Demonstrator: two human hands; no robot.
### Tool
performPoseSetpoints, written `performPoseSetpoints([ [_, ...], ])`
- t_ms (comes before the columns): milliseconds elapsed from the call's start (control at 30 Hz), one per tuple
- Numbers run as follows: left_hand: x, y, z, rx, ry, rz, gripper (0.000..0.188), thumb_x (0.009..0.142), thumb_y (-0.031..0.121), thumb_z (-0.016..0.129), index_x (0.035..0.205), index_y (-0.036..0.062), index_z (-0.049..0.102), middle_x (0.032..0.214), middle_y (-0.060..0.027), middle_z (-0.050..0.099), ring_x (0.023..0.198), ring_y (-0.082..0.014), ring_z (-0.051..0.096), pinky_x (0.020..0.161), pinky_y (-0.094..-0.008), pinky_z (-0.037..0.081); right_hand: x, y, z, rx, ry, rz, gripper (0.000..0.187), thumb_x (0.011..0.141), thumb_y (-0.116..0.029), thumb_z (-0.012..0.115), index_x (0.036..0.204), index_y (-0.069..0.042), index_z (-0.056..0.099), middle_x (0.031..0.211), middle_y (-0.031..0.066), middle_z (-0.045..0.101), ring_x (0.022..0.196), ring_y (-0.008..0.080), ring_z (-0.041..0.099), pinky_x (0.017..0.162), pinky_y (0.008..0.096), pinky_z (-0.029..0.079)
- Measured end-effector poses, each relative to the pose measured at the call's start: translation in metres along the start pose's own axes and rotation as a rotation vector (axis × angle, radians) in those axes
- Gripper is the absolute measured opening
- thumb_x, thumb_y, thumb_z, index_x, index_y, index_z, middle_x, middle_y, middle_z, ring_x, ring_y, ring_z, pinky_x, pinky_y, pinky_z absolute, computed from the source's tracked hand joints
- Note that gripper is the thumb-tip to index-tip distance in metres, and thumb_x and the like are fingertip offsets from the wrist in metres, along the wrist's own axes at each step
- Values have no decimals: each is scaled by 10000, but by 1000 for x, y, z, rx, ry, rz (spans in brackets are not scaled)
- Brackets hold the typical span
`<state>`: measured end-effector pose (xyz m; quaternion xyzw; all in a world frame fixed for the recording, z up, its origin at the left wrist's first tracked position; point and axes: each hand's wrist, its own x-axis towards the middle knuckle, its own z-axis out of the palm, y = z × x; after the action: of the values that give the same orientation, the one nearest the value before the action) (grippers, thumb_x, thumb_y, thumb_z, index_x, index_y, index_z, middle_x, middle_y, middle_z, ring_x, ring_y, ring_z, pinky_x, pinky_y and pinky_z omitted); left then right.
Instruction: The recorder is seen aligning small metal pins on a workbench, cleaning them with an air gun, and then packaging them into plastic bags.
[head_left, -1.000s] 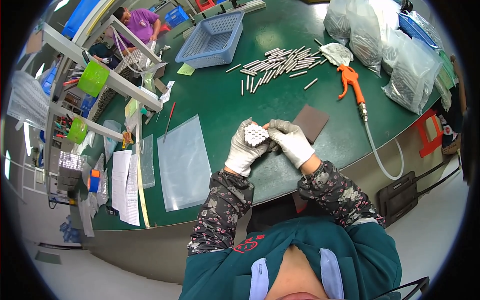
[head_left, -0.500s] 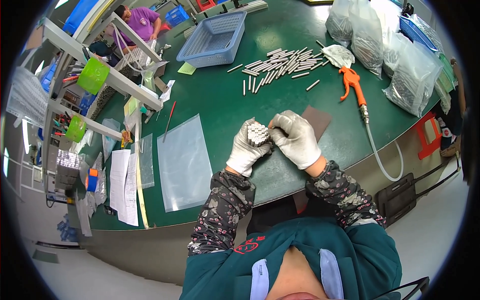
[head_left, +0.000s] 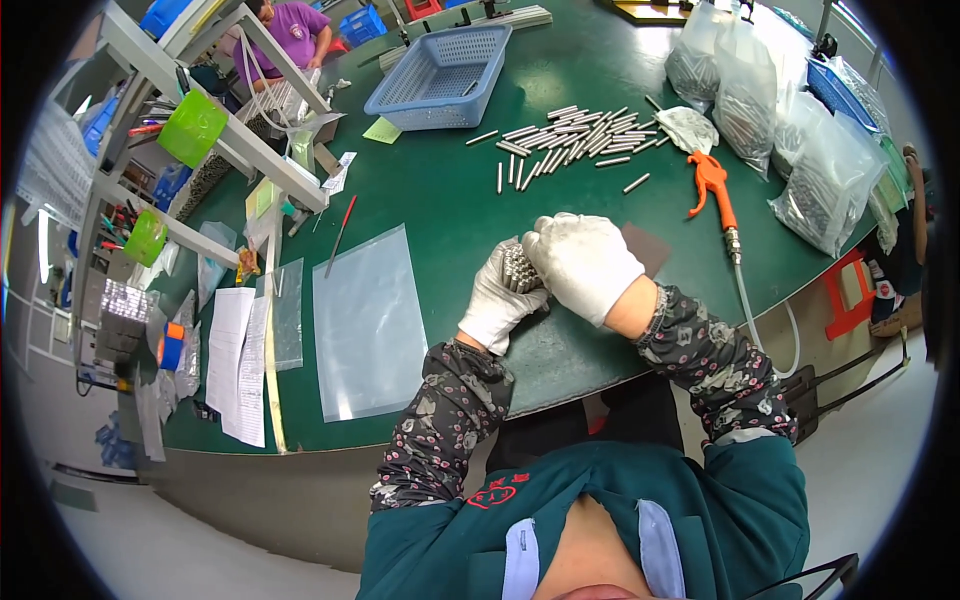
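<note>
Gripping partly hidden rods (head_left: 519, 270), the left hand (head_left: 495, 303) meets the right hand (head_left: 588, 267), whose grip I cannot tell.

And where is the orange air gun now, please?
In the head view, the orange air gun lies toward the right of the green table, below the white cloth.

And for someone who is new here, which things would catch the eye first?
Probably the bright orange air gun, lying on the green table right of the scattered metal pins. Nearer in, the white-gloved left hand grips a bundle of pins, the gloved right hand close beside it.
</note>
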<state>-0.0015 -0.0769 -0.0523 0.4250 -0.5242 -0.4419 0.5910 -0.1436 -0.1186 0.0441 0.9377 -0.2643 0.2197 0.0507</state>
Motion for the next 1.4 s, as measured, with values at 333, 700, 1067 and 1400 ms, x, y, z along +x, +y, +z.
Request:
performPoseSetpoints([
  [333,-1,8,-2,-274,75,-215,638,629,-99,711,1186,50,439,978,-4,593,873,-97,588,772,-245,510,19,19,-23,177,26,9,83,753,-117,575,818,-67,561,754,90,555,746,278,578,633,379,465],
  [700,2,7,2,-349,99,-214,625,673,-93,688,1214,45,406,918,-55,607,777,-141,609,671,-270,525,35,48,-12,866,64,179,59,765,0,588,821,-6,572,696,35,552,651,116,527,605,249,441],
  [1067,0,17,6,-306,116,-230,583,672,-91,660,1181,25,399,866,-7,578,767,-85,580,682,-234,515,84,75,2,1191,4,670,154,790,-154,624,845,-10,616,628,3,563,463,78,493,411,225,411],
  [1400,-8,5,5,-304,74,-221,661,663,-91,695,1232,47,389,909,-3,570,820,-83,573,735,-232,502,225,117,98,748,343,905,203,771,-281,599,914,-159,677,917,132,652,892,310,619,795,343,484],
])
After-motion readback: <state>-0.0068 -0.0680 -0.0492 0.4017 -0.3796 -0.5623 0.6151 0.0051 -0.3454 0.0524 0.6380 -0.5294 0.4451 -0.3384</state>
